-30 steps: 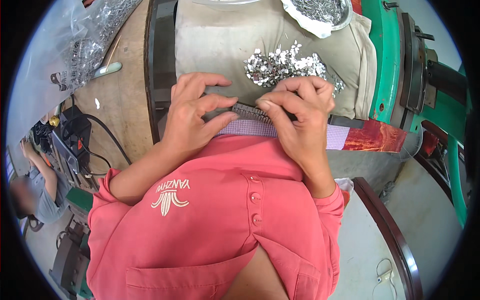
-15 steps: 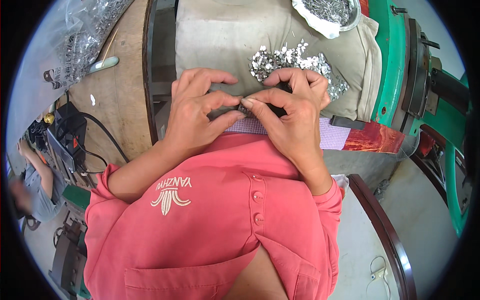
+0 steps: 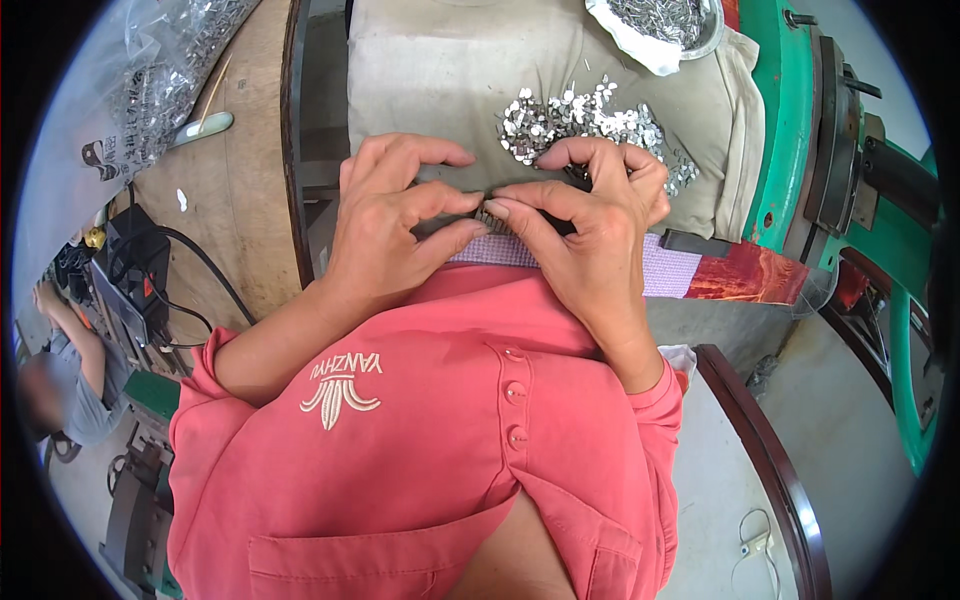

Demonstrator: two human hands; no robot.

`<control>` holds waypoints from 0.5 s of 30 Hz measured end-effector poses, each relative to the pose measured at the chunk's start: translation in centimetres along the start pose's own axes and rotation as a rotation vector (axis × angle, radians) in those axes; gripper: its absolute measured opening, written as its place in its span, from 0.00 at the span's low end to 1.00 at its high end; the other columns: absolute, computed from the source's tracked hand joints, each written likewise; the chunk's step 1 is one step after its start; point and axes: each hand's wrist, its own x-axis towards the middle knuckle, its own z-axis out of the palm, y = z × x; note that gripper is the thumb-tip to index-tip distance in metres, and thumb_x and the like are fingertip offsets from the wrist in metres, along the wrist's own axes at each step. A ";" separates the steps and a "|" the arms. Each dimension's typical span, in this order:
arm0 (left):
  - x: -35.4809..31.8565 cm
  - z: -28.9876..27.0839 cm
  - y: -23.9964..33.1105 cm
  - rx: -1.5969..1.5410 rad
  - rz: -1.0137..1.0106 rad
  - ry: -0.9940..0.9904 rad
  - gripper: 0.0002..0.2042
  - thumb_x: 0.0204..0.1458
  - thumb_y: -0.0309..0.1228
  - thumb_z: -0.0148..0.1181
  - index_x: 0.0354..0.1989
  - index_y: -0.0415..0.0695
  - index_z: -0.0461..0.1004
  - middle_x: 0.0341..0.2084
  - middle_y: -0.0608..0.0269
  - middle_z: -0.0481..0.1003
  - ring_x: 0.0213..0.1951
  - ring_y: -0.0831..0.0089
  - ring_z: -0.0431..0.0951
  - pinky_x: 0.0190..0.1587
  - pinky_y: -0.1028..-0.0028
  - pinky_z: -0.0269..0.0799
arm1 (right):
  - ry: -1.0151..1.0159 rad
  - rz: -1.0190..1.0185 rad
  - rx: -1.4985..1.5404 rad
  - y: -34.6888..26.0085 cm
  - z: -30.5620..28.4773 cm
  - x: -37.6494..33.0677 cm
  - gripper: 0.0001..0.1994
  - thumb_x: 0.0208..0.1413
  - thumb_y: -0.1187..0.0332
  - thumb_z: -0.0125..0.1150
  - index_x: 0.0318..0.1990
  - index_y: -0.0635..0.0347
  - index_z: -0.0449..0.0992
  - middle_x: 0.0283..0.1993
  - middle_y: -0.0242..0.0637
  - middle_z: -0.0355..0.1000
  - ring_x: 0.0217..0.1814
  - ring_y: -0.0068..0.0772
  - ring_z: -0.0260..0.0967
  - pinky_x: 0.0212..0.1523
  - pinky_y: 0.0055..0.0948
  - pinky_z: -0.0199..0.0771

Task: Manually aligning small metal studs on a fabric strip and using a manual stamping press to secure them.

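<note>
My left hand point(image 3: 378, 208) and my right hand point(image 3: 598, 222) meet fingertip to fingertip over the near edge of a grey-beige cushioned surface point(image 3: 430, 70). Between their thumbs and forefingers is a small ridged metal piece point(image 3: 491, 221), mostly hidden by the fingers. Both hands are pinched closed on it, with the other fingers curled loosely above. Just beyond my right hand lies a loose pile of small shiny metal pieces point(image 3: 580, 112). The curled fingers of that hand reach over the pile's near side.
A bowl with a white lining point(image 3: 650, 45) holds many thin metal pieces at the far right. Green machinery point(image 3: 775, 130) borders the right side. On the left, a wooden table point(image 3: 245, 170) bears a clear plastic bag of metal parts point(image 3: 165, 90). Another person point(image 3: 85, 370) sits at far left.
My hands stay together at nearly the same spot. The right fingers have shifted slightly, and a little more of the ridged metal piece shows between the fingertips.
</note>
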 end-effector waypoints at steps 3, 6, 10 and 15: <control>0.0 -0.1 0.0 0.002 0.005 -0.006 0.11 0.35 0.30 0.76 0.29 0.50 0.82 0.47 0.70 0.77 0.51 0.63 0.71 0.48 0.64 0.60 | -0.003 0.007 -0.011 -0.1 0.2 0.0 0.05 0.42 0.61 0.75 0.27 0.45 0.87 0.42 0.23 0.70 0.54 0.41 0.56 0.56 0.45 0.45; 0.0 -0.1 0.0 0.005 0.005 -0.010 0.11 0.35 0.30 0.76 0.29 0.50 0.82 0.47 0.70 0.77 0.51 0.63 0.71 0.48 0.64 0.60 | -0.008 0.006 -0.024 -0.1 0.0 0.0 0.05 0.42 0.61 0.75 0.28 0.45 0.86 0.42 0.23 0.70 0.54 0.41 0.56 0.56 0.45 0.45; 0.0 -0.1 0.0 -0.002 0.001 -0.014 0.11 0.35 0.30 0.76 0.29 0.50 0.83 0.47 0.70 0.77 0.51 0.63 0.70 0.48 0.64 0.60 | -0.009 0.001 -0.009 0.4 -0.3 -0.1 0.05 0.42 0.61 0.76 0.28 0.46 0.86 0.42 0.23 0.70 0.53 0.41 0.56 0.56 0.45 0.46; 0.0 -0.1 0.0 0.005 -0.001 -0.018 0.11 0.35 0.30 0.76 0.30 0.50 0.83 0.47 0.70 0.77 0.51 0.63 0.70 0.48 0.64 0.60 | -0.021 0.012 -0.045 0.1 -0.4 -0.1 0.07 0.41 0.61 0.77 0.29 0.46 0.86 0.41 0.22 0.69 0.53 0.37 0.56 0.56 0.42 0.47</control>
